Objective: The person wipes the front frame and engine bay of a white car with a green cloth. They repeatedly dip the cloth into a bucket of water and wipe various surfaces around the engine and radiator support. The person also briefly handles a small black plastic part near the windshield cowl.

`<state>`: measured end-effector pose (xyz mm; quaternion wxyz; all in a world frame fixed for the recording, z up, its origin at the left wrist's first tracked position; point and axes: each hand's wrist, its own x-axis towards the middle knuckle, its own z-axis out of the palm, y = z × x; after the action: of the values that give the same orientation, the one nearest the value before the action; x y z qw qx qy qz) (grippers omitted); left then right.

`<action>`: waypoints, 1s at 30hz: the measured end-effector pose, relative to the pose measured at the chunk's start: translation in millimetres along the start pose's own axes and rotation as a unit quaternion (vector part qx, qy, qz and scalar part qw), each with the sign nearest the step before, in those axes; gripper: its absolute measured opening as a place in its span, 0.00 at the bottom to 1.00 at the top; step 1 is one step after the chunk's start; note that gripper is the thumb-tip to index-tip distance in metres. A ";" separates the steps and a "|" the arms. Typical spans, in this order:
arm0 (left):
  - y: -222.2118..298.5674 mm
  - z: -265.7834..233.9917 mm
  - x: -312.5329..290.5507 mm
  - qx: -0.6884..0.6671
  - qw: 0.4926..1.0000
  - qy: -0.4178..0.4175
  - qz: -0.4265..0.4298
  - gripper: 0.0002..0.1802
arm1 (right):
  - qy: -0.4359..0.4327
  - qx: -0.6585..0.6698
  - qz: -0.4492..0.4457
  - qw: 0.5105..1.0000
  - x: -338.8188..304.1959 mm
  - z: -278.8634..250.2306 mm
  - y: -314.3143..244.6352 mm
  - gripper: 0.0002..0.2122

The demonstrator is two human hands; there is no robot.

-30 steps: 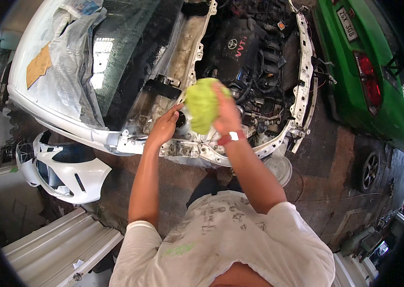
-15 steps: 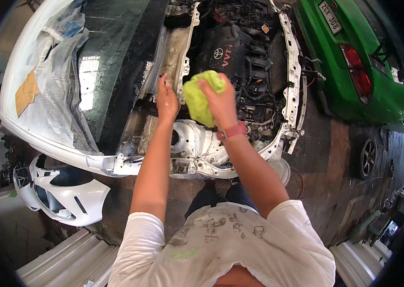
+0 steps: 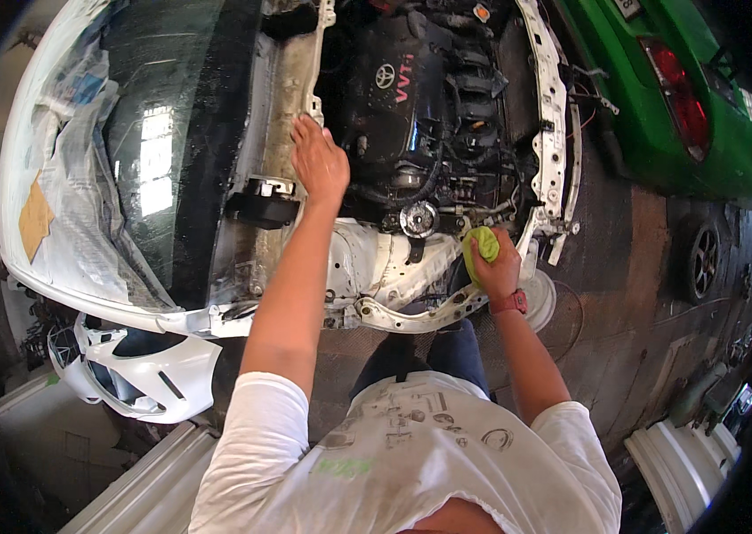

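Note:
Bunched in my right hand (image 3: 500, 270) is a yellow-green cloth (image 3: 479, 247), at the near right corner of the engine bay. The white front frame rail (image 3: 546, 98) runs up from beside that hand. My left hand (image 3: 321, 162) holds nothing; its fingers stretch out over the white metal edge (image 3: 315, 67) between windshield and engine. Whether its fingertips press on the metal, I cannot tell. Between my hands lie the black engine cover (image 3: 394, 116) and a white inner fender panel (image 3: 385, 267).
A windshield (image 3: 207, 116) with crumpled masking sheets (image 3: 82, 196) spans the left. On the floor, a white bumper (image 3: 158, 374) lies at lower left. A green car (image 3: 660, 98) stands at right, near a loose wheel (image 3: 700, 258). A round white lid-like piece (image 3: 543, 305) sits beside my right wrist.
My right hand has moved right and nearer with the cloth, from over the engine to the bay's near corner. My left hand has shifted slightly farther away, and the view has shifted.

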<state>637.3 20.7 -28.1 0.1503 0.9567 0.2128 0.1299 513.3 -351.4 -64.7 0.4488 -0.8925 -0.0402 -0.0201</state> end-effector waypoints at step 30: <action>-5.6 -224.2 -272.5 -0.214 0.957 -0.054 -0.186 0.32 | -0.218 0.239 -0.062 0.944 20.0 130.4 -208.9 0.18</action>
<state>326.5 -44.0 126.2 0.3844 0.8511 0.3458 0.0905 514.4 -121.6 25.9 0.6271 -0.7372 -0.1959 0.1578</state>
